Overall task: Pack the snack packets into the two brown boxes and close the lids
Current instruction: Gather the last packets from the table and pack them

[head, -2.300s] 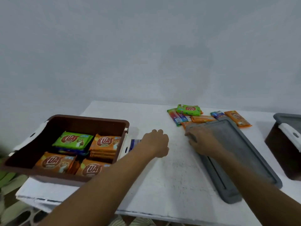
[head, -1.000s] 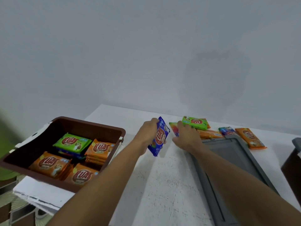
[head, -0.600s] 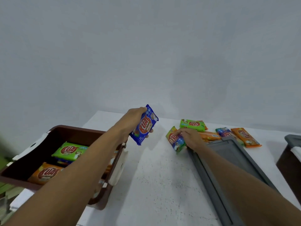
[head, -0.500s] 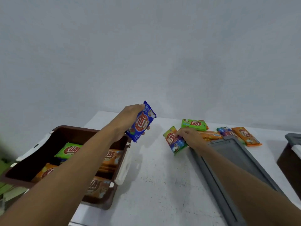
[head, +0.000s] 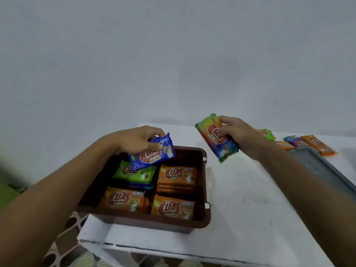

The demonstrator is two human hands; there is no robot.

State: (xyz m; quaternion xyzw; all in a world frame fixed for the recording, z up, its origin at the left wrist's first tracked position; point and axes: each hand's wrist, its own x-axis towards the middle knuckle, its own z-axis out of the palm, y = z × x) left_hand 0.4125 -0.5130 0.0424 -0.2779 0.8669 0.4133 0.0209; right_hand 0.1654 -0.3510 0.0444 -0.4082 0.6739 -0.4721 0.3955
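A brown box point(head: 204, 182) stands open on the white table, holding stacks of orange packets point(head: 176, 175) and a green packet point(head: 134, 172). My left hand point(head: 138, 140) grips a blue packet point(head: 152, 154) just above the box's far left stack. To the right of the box, above the table, my right hand point(head: 234, 132) holds up a rainbow-coloured packet point(head: 216, 140). Several loose packets point(head: 316, 144) lie at the table's far right. The second brown box is out of view.
A grey lid point(head: 323, 170) lies flat on the table point(head: 250, 218) at the right. The table's front edge is close below the box. A pale perforated chair or stool point(head: 65, 228) shows at the lower left. A plain wall rises behind.
My left hand carried the blue packet left and down over the brown box. My right hand lifted the rainbow-coloured packet off the table toward the box. The view turned left, hiding the second box.
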